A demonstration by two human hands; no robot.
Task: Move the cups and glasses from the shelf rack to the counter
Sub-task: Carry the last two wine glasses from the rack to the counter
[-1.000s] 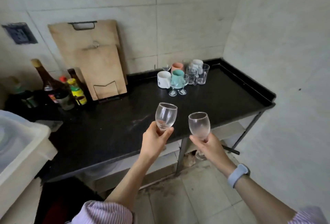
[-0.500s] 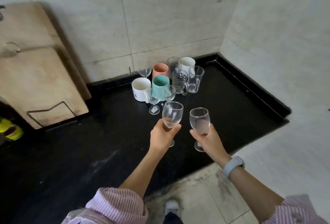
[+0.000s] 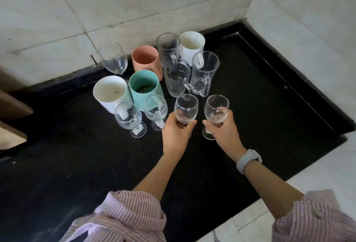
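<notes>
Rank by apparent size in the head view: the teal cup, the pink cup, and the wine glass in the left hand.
1. teal cup and pink cup: look alike; the teal one stands nearer the camera, so no ranking.
2. wine glass in the left hand: smallest.

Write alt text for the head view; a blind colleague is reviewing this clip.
Two hands, left hand and right hand, each hold a stemmed glass over a black counter. Behind them, in the counter's tiled corner, cluster more stemmed glasses, clear glass mugs, and white, pink and teal cups.
</notes>
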